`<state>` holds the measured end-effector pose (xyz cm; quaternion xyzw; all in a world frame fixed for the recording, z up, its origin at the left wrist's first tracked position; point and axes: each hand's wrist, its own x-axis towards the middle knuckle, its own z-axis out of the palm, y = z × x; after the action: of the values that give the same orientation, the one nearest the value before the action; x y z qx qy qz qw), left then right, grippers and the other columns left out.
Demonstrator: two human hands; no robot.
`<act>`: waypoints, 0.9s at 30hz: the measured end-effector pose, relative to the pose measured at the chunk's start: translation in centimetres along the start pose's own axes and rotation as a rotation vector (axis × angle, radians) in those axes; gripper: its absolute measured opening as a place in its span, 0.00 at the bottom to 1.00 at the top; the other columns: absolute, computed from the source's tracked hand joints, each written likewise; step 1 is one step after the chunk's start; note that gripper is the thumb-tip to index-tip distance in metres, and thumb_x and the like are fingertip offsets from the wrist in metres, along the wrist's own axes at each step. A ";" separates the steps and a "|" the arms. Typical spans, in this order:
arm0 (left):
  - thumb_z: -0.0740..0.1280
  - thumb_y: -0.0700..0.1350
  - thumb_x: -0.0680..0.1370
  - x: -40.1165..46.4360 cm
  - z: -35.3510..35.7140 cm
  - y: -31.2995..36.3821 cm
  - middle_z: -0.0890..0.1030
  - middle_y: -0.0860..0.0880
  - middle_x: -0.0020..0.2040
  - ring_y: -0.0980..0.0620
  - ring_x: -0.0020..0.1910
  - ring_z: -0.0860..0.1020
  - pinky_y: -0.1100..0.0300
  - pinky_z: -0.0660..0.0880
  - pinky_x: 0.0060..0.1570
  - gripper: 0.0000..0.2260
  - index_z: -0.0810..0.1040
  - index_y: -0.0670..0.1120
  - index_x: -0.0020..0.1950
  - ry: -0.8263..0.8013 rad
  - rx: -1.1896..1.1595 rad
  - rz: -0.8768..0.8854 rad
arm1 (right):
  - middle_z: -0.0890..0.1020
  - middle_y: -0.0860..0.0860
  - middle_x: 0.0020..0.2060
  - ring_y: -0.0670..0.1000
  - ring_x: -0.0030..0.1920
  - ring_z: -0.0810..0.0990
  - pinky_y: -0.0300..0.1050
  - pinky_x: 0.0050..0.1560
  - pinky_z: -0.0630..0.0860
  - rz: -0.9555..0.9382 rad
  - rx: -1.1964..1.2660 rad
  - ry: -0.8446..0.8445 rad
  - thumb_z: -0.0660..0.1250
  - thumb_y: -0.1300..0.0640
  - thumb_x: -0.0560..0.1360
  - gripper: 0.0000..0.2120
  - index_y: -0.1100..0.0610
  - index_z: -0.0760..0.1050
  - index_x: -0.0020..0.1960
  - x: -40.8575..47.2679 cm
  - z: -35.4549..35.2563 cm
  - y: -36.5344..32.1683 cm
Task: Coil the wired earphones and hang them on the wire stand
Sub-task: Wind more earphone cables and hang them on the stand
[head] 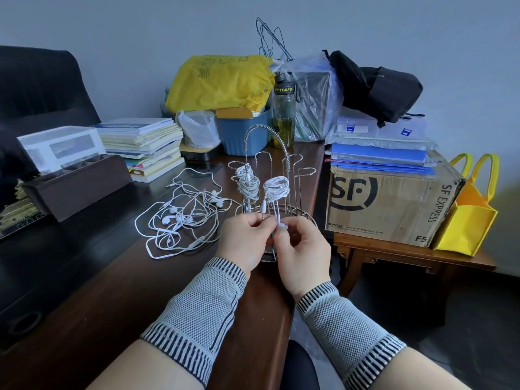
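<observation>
Knitted grey sleeves with striped cuffs run up from the lower edge to two hands held close together over the front of the wire stand (274, 192). Left hand (244, 237) has its fingertips curled in, pinching the loose white ends that dangle from a coil; right hand (305, 249) pinches the same ends beside an earbud, thumb and forefinger closed on the cord. Both hands nearly touch at the fingertips.

Wire stand sits on the dark wooden desk (157, 291), near its right edge. Round base, several upright hoops, a springy arched handle on top. Two coiled earphones already hang there: first coil (249, 187) on a left hoop, second coil (277, 188) on a hoop just beside it, its tails leading down into the hands.

Left of the stand, a tangle of loose earphones (183, 218) lies spread on the desk, cords overlapping, several buds and plugs showing.

Behind: stacked books (146, 142), blue bin (244, 133), drink bottle (284, 114), yellow plastic bag (219, 80). Cardboard box (388, 204) on a side table to the right.
</observation>
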<state>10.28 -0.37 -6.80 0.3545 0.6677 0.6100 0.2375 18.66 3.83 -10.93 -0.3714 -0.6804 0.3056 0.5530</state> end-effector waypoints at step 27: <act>0.62 0.44 0.78 0.2 -2.4 -0.6 0.84 0.52 0.42 0.48 0.45 0.81 0.53 0.79 0.47 0.11 0.82 0.49 0.40 0.104 0.639 -0.006 | 0.78 0.48 0.55 0.49 0.56 0.76 0.44 0.60 0.73 -0.072 -0.651 -0.526 0.68 0.47 0.72 0.21 0.54 0.76 0.62 1.9 -4.6 -0.5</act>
<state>8.22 -1.79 -6.99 0.3773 0.8377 0.3864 0.0815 22.89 5.17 -8.55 -0.4121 -0.8719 0.1396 0.2245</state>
